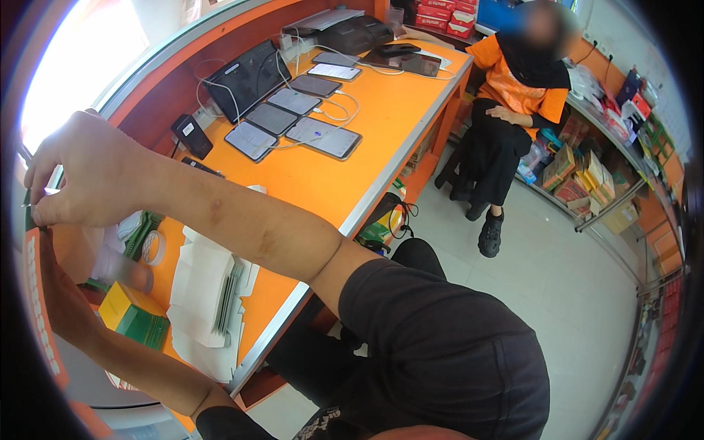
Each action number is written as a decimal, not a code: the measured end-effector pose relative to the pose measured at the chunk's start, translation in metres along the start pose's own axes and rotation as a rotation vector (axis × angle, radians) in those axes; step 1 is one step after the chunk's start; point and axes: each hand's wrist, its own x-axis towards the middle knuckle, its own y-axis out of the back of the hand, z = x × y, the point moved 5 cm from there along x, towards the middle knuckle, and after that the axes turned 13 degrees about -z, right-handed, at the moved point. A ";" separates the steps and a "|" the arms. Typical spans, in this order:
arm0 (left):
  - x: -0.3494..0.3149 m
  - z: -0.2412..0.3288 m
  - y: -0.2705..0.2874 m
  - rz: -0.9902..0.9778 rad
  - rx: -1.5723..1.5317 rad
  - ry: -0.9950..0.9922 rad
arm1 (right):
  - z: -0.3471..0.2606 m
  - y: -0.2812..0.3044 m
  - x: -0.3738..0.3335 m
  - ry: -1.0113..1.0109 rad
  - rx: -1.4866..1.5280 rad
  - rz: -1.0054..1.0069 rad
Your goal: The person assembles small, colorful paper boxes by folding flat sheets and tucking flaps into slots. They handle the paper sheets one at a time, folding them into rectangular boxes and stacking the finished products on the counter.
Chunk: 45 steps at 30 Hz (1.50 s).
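My right arm reaches across the orange counter (335, 183) to the far left. There my right hand (84, 172) is closed, thumb and fingers bent together beside a small pale thing too small to name. Below it, my left forearm (121, 356) runs up along the left rim. My left hand is hidden near the right one at the dark edge, so its fingers do not show. An orange strip with white shapes (42, 304) stands beside that forearm. Flattened white card packaging (196, 290), a yellow-and-green box (136, 317) and a roll of tape (153, 248) lie nearest to my arms.
Several phones, among them a large one (323, 137), lie with white cables beside a black tablet-like panel (248, 79). A small black device (192, 136) stands nearer. Across the counter sits a person in an orange shirt (510, 106). Shelves with boxes (579, 176) line the right wall.
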 end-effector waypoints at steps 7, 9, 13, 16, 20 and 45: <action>-0.002 -0.003 0.001 -0.011 -0.031 0.012 | 0.000 0.000 -0.001 -0.033 0.056 -0.045; -0.002 -0.003 0.002 -0.021 -0.019 0.014 | 0.000 -0.002 0.001 -0.008 0.029 -0.036; -0.002 0.001 0.005 -0.055 0.063 0.005 | -0.002 -0.003 0.002 0.043 -0.021 -0.056; -0.002 0.003 0.004 -0.087 0.087 0.014 | -0.004 -0.002 0.000 0.059 -0.041 -0.071; -0.002 -0.007 0.001 -0.010 -0.230 0.063 | 0.000 -0.001 -0.002 -0.012 0.051 -0.104; 0.002 -0.007 -0.001 0.036 -0.249 -0.048 | -0.010 -0.006 -0.001 0.036 0.019 -0.011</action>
